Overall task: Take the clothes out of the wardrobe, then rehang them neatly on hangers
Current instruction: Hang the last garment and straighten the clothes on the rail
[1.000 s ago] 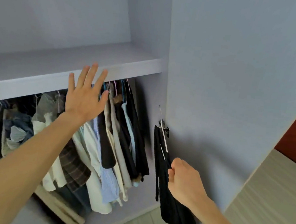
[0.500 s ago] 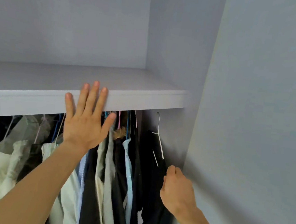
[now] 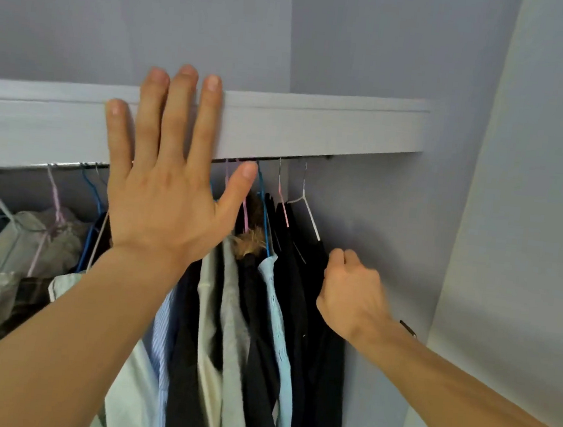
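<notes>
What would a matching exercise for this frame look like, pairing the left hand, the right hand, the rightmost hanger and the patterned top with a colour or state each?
Things:
1. left hand
2. right hand
3. rightmost hanger
4. patterned top

Colour or state:
A. white wire
B. fingers straight and spread
C. light blue
D. fingers curled on the black garment

Pairs: 1-B, 2-D, 3-A, 4-C.
</notes>
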A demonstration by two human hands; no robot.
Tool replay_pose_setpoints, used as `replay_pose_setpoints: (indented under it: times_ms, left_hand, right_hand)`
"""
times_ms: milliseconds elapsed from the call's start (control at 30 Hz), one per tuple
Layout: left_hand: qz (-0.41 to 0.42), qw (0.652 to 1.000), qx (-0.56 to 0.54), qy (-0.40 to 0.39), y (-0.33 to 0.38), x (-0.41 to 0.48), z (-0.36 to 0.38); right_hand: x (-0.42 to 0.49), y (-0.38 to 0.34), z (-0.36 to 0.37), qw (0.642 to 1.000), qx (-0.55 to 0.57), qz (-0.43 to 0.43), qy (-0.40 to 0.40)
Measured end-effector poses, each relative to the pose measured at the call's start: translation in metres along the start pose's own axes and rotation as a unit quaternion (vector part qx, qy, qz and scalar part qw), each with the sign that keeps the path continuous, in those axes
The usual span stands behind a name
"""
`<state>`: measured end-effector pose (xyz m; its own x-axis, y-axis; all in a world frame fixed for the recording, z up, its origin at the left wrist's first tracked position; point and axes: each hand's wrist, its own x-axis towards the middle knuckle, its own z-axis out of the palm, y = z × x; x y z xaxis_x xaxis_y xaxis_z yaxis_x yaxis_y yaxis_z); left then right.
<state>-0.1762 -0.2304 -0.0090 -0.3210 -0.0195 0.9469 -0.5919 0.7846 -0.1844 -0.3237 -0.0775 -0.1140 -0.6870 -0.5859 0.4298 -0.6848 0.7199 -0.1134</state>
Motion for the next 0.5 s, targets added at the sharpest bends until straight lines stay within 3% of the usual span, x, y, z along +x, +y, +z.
replay_pose_setpoints:
  times_ms: [400, 500]
  left_hand:
    - [0.005, 1.0, -0.009, -0.018, 0.0, 0.002, 0.0]
    - [0.005, 1.0, -0.004, -0.012, 0.0, 0.002, 0.001]
  right_hand:
    - [0.005, 0.006, 0.009, 0.992, 0.019, -0.032, 0.122]
    - [0.023, 0.004, -0.009, 0.997, -0.012, 0.008, 0.081]
